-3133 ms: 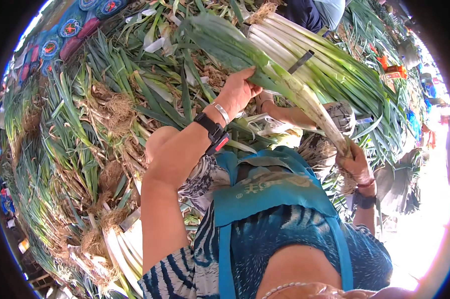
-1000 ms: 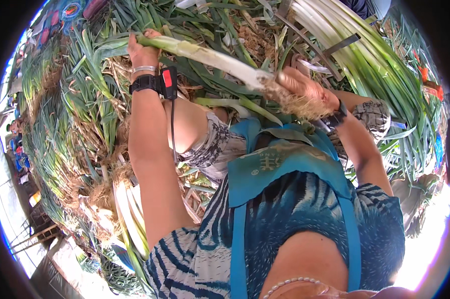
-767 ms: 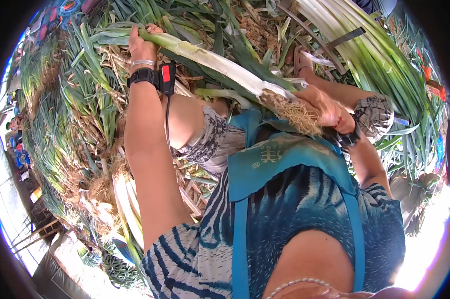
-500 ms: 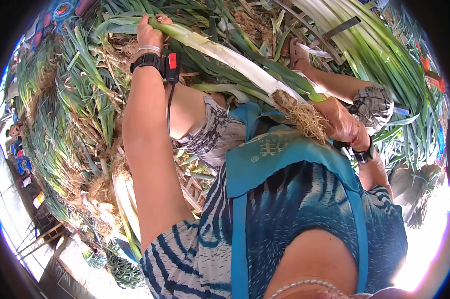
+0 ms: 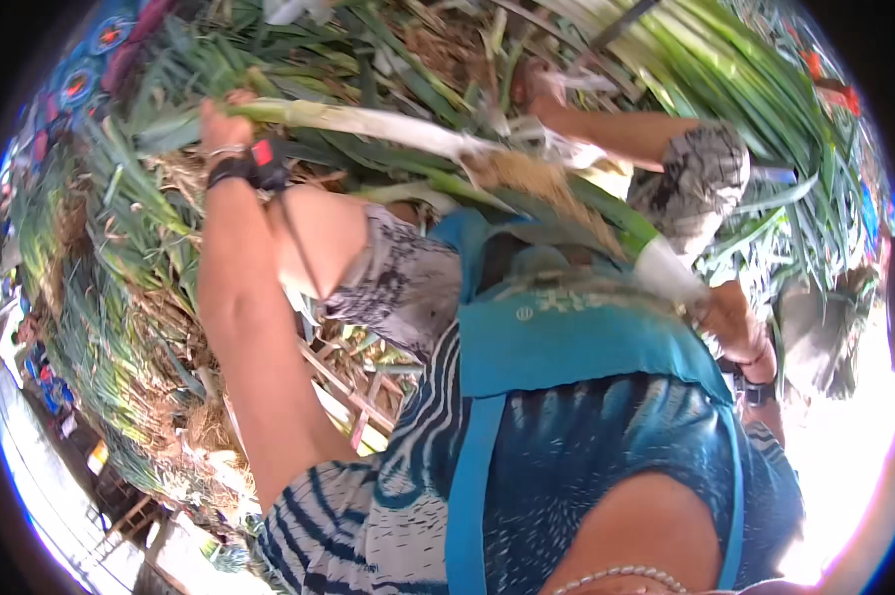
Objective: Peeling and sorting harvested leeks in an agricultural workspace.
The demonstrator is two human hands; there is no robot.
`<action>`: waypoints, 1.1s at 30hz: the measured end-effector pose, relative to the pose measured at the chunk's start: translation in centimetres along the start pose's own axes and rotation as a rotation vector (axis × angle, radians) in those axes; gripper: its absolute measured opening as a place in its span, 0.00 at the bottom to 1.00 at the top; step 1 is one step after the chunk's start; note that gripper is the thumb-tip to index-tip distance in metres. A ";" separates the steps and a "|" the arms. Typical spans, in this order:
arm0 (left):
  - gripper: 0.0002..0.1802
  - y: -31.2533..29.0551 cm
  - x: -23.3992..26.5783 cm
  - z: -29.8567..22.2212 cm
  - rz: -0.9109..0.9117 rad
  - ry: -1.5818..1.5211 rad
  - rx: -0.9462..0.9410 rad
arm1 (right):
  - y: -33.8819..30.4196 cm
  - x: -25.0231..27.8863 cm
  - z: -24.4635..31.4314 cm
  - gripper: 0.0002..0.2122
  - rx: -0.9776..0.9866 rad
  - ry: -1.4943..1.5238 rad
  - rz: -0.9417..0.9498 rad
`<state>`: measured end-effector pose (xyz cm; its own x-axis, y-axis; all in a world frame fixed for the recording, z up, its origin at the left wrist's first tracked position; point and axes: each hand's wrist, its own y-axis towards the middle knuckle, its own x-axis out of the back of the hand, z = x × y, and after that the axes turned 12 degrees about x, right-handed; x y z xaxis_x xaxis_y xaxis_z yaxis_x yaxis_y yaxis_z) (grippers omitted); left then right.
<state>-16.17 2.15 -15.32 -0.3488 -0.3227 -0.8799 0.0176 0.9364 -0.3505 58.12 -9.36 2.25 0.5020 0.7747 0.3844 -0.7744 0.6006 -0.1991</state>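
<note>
My left hand point(image 5: 227, 127) is closed round the green top of a leek point(image 5: 368, 121), at the upper left. The leek's white shank reaches right across my lap, ending in blurred brown roots point(image 5: 542, 186). At the right, beside my apron, my right hand point(image 5: 733, 322) is closed on the pale end of a leek leaf point(image 5: 661, 266), smeared by motion. That leaf turns green toward the upper left and passes under the roots; whether it is still joined to the leek I cannot tell.
Piles of leeks point(image 5: 120, 268) fill the left side. A bundle of cleaned leeks point(image 5: 725, 59) lies at the upper right by a metal bar point(image 5: 624, 25). My blue apron point(image 5: 586, 342) covers my lap. A grey sack point(image 5: 819, 327) stands at the right.
My right hand has moved down and right, away from the roots, drawing the leaf out with it. My left hand and the leek have shifted left, and the view has moved.
</note>
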 end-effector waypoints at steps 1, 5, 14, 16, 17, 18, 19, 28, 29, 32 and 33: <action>0.21 1.5 -0.6 1.7 -0.410 0.020 -0.136 | -1.0 -0.3 -0.9 0.12 -0.194 0.059 -0.172; 0.22 1.5 -5.5 3.9 -0.165 0.081 -0.203 | 4.9 0.8 -2.6 0.15 -0.278 -0.138 -0.211; 0.14 -0.8 -15.8 9.2 0.099 0.212 -0.283 | 28.1 -3.5 2.1 0.19 0.522 -0.370 -0.142; 0.14 -1.1 -16.8 10.0 0.173 0.238 -0.281 | 31.8 -5.6 3.2 0.19 0.612 -0.321 -0.163; 0.12 -1.0 -17.8 11.5 0.197 0.251 -0.342 | 33.2 -6.1 3.1 0.19 0.629 -0.317 -0.189; 0.10 -1.0 -18.8 12.7 0.223 0.262 -0.400 | 34.4 -6.4 2.9 0.18 0.643 -0.315 -0.217; 0.10 -1.3 -18.2 12.2 0.261 0.275 -0.392 | 35.2 -7.1 3.1 0.18 0.670 -0.305 -0.227; 0.08 0.2 -16.1 11.7 0.171 0.239 -0.376 | 36.7 -8.1 2.1 0.11 0.650 -0.098 -0.228; 0.11 0.4 -15.4 11.0 0.066 0.258 -0.366 | 36.7 -8.3 2.1 0.10 0.665 -0.054 -0.232; 0.16 1.0 -13.8 9.5 -0.153 0.249 -0.307 | 34.7 -8.4 1.6 0.08 0.721 0.640 -0.176; 0.17 1.1 -13.3 9.8 -0.162 0.211 -0.279 | 33.1 -7.8 1.5 0.08 0.615 0.869 -0.101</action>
<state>-2.32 6.14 -7.12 -0.5117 -0.4610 -0.7250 -0.2988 0.8866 -0.3529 28.05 4.20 -5.97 0.4890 0.7481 -0.4485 -0.6537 0.6548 0.3795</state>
